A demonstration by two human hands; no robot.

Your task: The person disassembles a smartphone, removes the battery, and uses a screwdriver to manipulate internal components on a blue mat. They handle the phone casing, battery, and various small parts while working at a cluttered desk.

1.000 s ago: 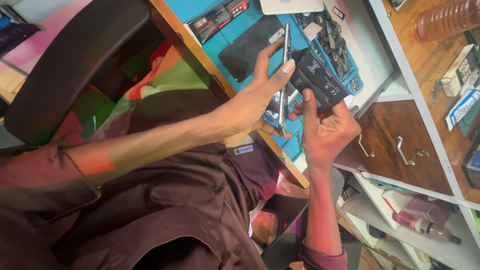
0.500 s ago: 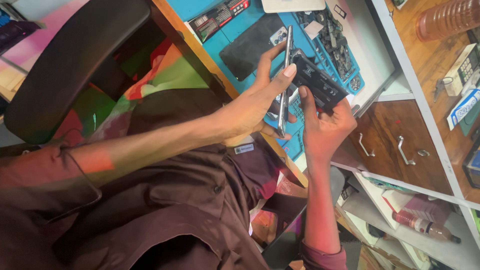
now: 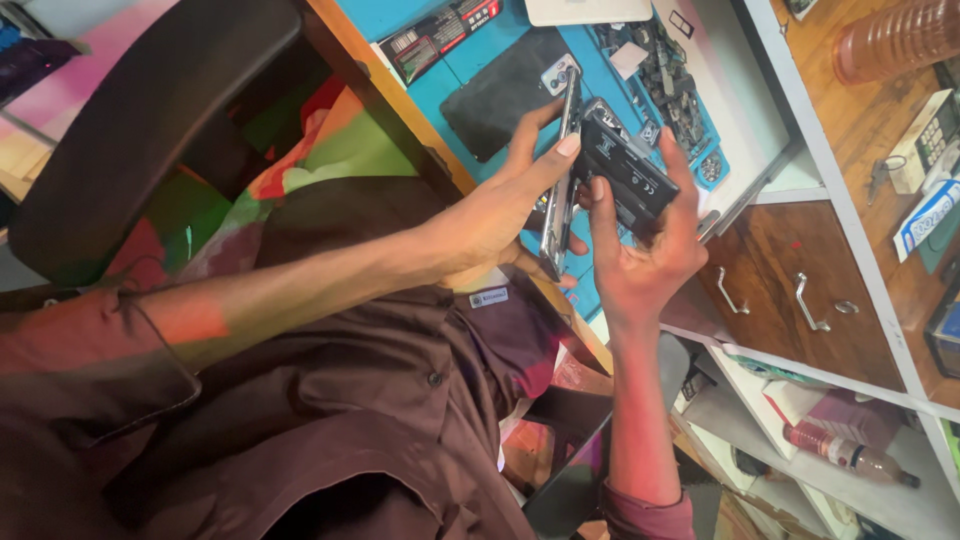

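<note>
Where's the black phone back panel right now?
Head view, centre-right: the black back panel is in the right hand, beside the phone frame in the left hand.

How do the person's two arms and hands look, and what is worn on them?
Both hands, left hand and right hand, are bare: no gloves, and no rings or watch that I can see. The left arm shows a dark maroon short shirt sleeve near the shoulder. The right forearm ends in a maroon rolled cuff.
</note>
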